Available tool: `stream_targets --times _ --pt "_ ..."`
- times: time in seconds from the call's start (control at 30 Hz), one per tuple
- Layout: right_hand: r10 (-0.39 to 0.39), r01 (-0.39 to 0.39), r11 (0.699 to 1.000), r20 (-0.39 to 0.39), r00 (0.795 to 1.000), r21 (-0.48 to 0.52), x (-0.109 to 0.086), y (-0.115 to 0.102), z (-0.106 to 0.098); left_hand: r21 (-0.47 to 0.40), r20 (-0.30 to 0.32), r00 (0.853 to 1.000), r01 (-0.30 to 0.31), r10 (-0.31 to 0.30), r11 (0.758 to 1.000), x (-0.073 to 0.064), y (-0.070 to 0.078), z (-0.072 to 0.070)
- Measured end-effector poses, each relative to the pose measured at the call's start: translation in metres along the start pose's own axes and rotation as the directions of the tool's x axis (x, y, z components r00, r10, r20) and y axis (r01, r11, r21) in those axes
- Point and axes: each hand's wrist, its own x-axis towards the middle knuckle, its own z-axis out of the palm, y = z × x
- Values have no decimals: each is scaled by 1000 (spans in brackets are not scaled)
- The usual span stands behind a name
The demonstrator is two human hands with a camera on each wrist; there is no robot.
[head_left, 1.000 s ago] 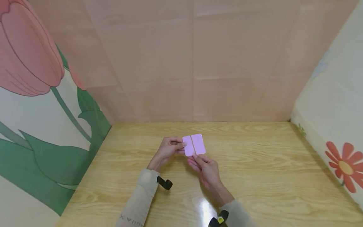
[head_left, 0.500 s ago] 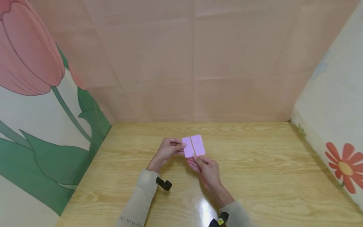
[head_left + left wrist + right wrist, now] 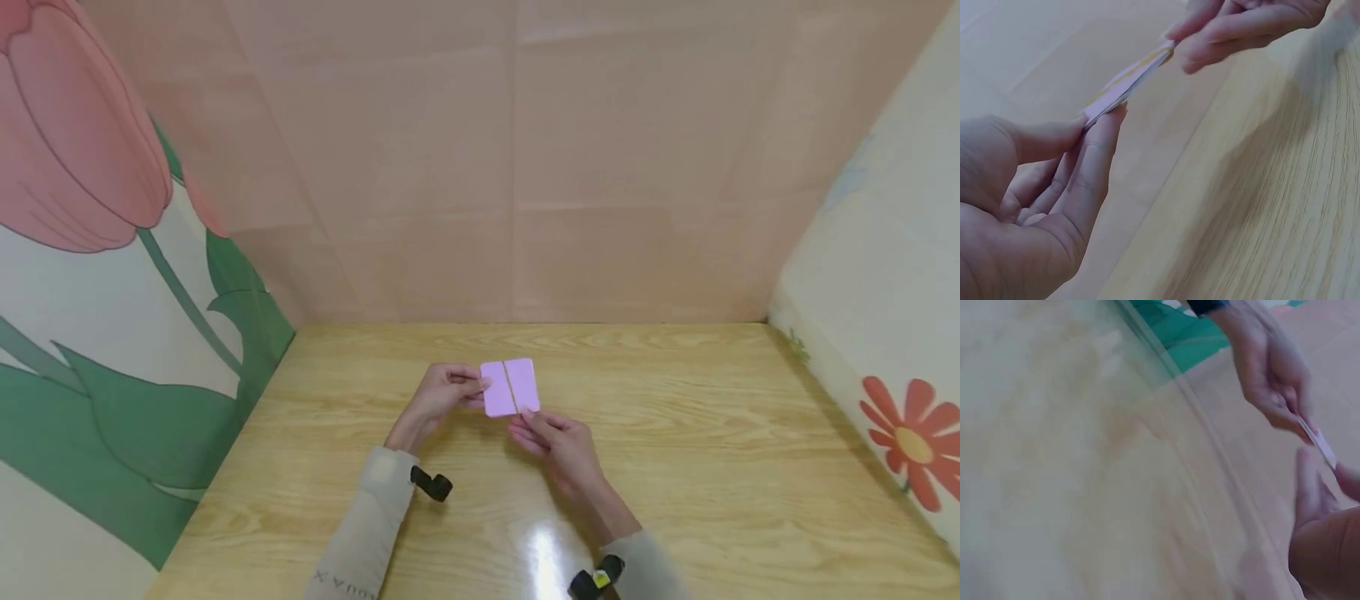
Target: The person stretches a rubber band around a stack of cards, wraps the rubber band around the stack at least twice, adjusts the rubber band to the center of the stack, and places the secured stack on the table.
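A thin, square stack of pink-purple cards [image 3: 494, 390] is held up above the wooden table, with a brownish-yellow rubber band [image 3: 511, 386] running across its face. My left hand [image 3: 442, 396] pinches the left edge, thumb on top and fingers beneath. Seen edge-on in the left wrist view, the card stack [image 3: 1110, 94] shows several layers. My right hand [image 3: 564, 450] pinches the rubber band at the near edge, where the band [image 3: 1166, 57] bulges out by the fingertips. In the right wrist view, the left hand [image 3: 1275, 381] grips the far end of the stack.
The light wooden table [image 3: 712, 433] spreads on all sides below the hands. Behind it hangs a pinkish-beige backdrop [image 3: 510, 208]. A tulip-painted panel [image 3: 112, 317] stands at the left, and a white wall with a red flower [image 3: 915, 442] at the right.
My right hand has shifted to the right along the near edge of the card stack. The stack has turned slightly and its two halves look more level. My left hand keeps its grip.
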Motion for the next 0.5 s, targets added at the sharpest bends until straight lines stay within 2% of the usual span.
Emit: stream_targets --times 0.13,0.37,0.5 --pt "16 -14 997 22 1000 -71 4 -12 -9 18 18 1000 5 -6 1000 -4 -1 -3" --pt "-40 41 988 11 999 -150 12 -34 -13 38 57 998 -2 0 999 -6 -4 -6" --pt "-47 45 984 -9 999 -175 15 -42 -14 33 76 997 7 -9 999 -7 -6 -5"
